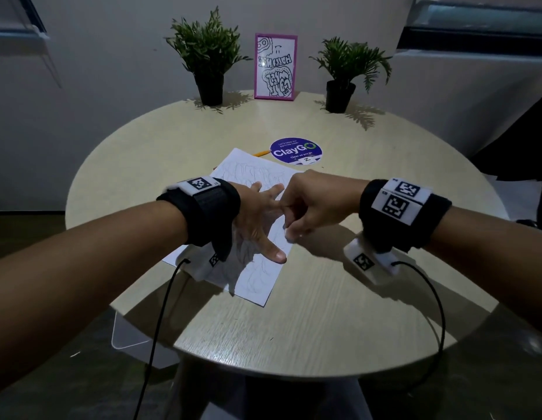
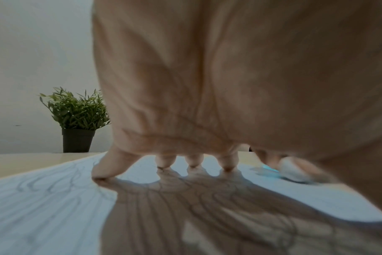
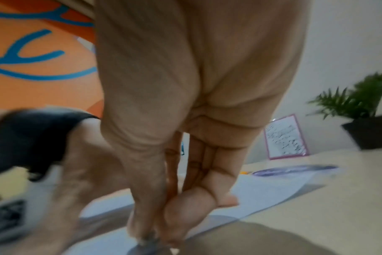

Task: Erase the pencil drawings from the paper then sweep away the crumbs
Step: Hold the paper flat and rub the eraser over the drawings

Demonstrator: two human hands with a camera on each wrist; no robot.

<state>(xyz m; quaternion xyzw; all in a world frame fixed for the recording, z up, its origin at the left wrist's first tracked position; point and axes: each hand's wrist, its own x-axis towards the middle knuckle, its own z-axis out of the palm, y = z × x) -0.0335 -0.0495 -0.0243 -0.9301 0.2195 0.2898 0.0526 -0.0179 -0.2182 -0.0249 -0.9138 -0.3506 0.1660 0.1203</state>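
Pinching a small white eraser between thumb and curled fingertips, the right hand presses it down onto the paper at the sheet's near right edge, just beside the left thumb. Spread flat, the left hand holds the paper with straight fingers whose tips touch the sheet, the thumb stretched toward the eraser. Faint pencil lines run under and beyond these fingertips, so most of the drawing seems not yet erased; I would judge the task early. No crumbs can be made out. To do this step well, keep strokes short and directed away from the anchoring fingers, so the thin sheet is pulled taut rather than buckled; shift the flat hand close to each new patch before rubbing there. Press firmly but evenly, since a loose sheet on a smooth table will probably slide or crease. Beyond the fingertips lie a yellow pencil and a round blue sticker; farther still stand 2 potted plants and a pink picture frame.
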